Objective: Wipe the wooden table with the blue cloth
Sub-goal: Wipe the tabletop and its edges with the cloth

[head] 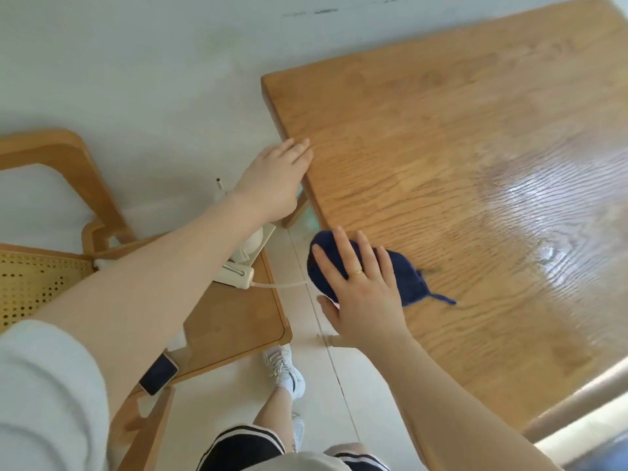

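Wiping mid-task: right hand (363, 294) flat, fingers straight, pressing blue cloth (404, 277) at wooden table (441, 137) 7 o'clock edge, left hand (275, 178) fingers extended resting on 9 o'clock edge, wet sheen toward 3 o'clock, 12 o'clock part seemingly dry, likely remaining.

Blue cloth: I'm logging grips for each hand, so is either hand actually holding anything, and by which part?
Neither grips. The right hand presses the blue cloth flat, fingers spread across its middle. The left hand rests on the wooden table edge.
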A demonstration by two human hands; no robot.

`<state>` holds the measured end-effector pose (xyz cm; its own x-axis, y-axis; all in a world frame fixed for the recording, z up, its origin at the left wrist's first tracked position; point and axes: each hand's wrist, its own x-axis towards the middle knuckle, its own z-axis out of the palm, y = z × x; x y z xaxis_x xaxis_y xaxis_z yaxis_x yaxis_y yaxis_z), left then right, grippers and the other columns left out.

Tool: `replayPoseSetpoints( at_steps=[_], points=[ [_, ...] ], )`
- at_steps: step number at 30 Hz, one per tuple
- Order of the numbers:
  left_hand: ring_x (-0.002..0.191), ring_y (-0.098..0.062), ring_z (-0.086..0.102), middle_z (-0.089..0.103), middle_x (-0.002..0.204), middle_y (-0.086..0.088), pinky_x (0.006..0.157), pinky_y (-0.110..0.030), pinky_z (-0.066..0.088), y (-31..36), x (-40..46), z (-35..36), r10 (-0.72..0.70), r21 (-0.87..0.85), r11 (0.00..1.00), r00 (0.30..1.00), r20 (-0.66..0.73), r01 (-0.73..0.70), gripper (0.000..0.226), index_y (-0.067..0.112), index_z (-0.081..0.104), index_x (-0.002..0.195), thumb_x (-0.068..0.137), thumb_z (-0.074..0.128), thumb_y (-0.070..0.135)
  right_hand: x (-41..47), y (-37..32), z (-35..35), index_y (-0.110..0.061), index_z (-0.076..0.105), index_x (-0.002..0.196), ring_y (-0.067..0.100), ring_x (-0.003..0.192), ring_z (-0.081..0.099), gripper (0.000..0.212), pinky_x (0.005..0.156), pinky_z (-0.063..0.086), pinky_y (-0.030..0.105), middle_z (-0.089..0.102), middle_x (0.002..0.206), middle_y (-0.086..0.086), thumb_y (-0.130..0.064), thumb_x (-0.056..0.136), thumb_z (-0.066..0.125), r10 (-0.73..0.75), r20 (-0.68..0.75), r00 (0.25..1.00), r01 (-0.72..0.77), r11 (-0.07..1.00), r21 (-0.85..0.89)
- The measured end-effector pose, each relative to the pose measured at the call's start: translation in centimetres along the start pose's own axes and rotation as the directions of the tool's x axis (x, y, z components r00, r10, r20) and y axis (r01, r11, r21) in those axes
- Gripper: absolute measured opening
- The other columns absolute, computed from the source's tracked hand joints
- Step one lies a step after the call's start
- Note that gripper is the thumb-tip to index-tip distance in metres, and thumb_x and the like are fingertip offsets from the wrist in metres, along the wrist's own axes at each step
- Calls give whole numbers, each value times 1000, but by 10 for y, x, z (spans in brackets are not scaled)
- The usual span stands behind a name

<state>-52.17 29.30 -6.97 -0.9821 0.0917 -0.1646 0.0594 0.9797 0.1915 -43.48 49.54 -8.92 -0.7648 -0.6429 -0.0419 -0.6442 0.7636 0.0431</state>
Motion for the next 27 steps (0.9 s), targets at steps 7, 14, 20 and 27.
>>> replayPoseSetpoints(
  at_steps=[7, 14, 20, 27],
  points=[
    [142, -24, 20, 34, 149, -7, 115, -39, 10, 16, -37, 2, 179, -70, 980, 977, -114, -187, 55, 10, 40, 140, 87, 39, -6, 7, -7, 16, -25, 41, 135, 41, 134, 31, 50, 107, 26, 53, 29, 151, 8, -19, 87, 51, 92, -110, 990, -93, 996, -7],
    [140, -25, 27, 32, 150, -6, 113, -34, 17, 61, -87, 22, 379, -195, 902, 922, -75, -386, 63, 10, 42, 139, 83, 34, -18, -143, -10, 24, -19, 30, 143, 40, 131, 33, 60, 105, 32, 51, 24, 151, 9, -8, 84, 29, 118, -116, 986, -128, 988, -87],
    [126, -35, 47, 48, 138, -17, 102, -48, 38, 84, -117, 46, 404, -145, 892, 900, -165, -427, 52, 2, 50, 132, 84, 29, 3, -110, -18, 24, -20, 28, 144, 39, 128, 41, 53, 103, 35, 50, 34, 148, 14, -25, 92, 39, 244, -174, 954, -258, 964, -62],
    [138, -24, 27, 23, 154, -9, 108, -38, 30, 120, -149, 52, 232, -125, 965, 973, -13, -232, 79, 19, 2, 150, 87, 48, 9, -204, -28, 38, -17, 31, 142, 39, 123, 45, 66, 102, 36, 47, 40, 144, 15, -2, 80, 49, 383, -253, 888, -396, 918, 3]
  ],
)
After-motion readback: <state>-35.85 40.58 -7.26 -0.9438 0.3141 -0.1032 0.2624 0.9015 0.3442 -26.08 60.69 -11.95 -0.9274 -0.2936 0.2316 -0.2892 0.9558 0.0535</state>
